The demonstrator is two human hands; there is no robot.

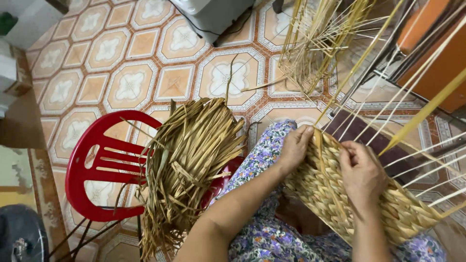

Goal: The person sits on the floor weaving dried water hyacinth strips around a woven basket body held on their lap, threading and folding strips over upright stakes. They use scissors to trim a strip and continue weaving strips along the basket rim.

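A half-woven straw basket [330, 194] lies across my lap, its thin upright stakes [388, 116] fanning up to the right. My left hand [296, 148] grips the basket's upper left rim, fingers curled over the woven edge. My right hand [361, 174] presses on the weave at the rim, fingers closed around a strand between the stakes. My lap is covered by purple flowered cloth [264, 160].
A red plastic chair [94, 170] stands to my left with a bundle of dried straw leaves [187, 160] draped over its seat. Another stake frame [315, 43] stands ahead on the patterned tile floor [131, 82]. A grey appliance [213, 14] sits at top, orange furniture [439, 53] at right.
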